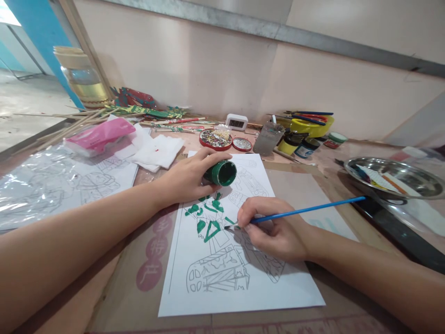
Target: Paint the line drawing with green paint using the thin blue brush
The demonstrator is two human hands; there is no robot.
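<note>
My left hand (196, 174) is wrapped round a small jar of green paint (222, 174), tilted so its open mouth faces me, above the upper part of the drawing. In my right hand (274, 227) is a thin paintbrush (309, 210) with a blue handle, pinched near its metal collar. The brush tip meets the white sheet (194, 304) beside a green-outlined shape. Line drawings cover the sheet, and several leaf-like patches near its middle are painted green. Part of the drawing lies hidden under my right hand.
Cardboard (135, 306) lies beneath the sheet. At left are a pink packet (102, 134), white tissues (160, 150) and plastic-covered drawings (93, 185). Behind stand a digital clock (237, 122), glitter dishes (215, 138), a cloudy water cup (267, 139) and paint jars (307, 148). A metal bowl (424, 178) sits right.
</note>
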